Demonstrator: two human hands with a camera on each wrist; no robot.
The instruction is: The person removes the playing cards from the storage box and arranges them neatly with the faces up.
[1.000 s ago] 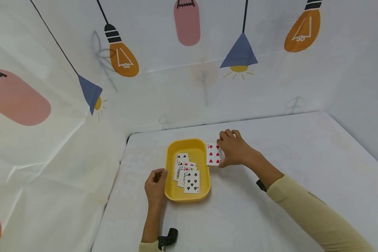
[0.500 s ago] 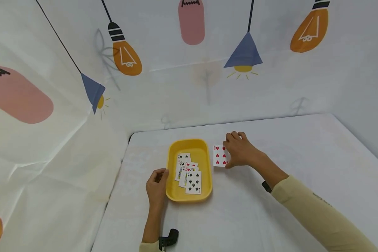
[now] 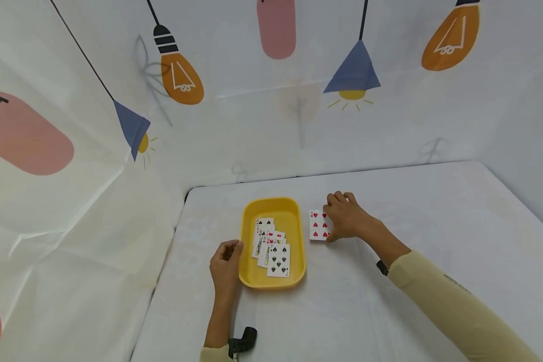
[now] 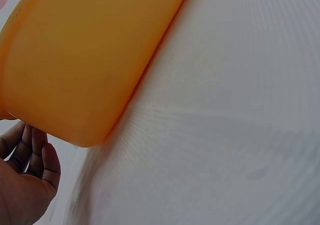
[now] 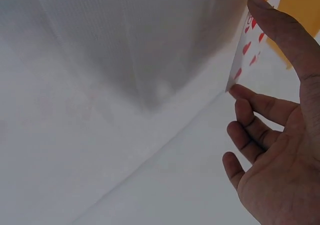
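Observation:
A yellow tray [image 3: 289, 217] lies on the table, and my left hand [image 3: 223, 264] grips its left rim. Curled fingers meet the tray's edge in the left wrist view, where the tray's side [image 4: 85, 65] fills the upper left. Just right of the tray, my right hand [image 3: 348, 218] holds a six of hearts playing card [image 3: 315, 225], face up. Thumb and index finger pinch this card [image 5: 250, 47] at opposite edges in the right wrist view; the other fingers bend loosely. In the tray, several overlapping face-up cards include a seven of spades [image 3: 278, 260] on top.
The table [image 3: 317, 317] has a white cover. White sheets [image 3: 253, 130] printed with lamps and bulbs rise behind it and at the left. Each wrist wears a black device, such as the left wrist camera [image 3: 243, 342].
My right hand has moved the six of hearts rightward, from overlapping the tray's right rim to a small gap beside it. My left hand stays at the rim. The head view has shifted slightly.

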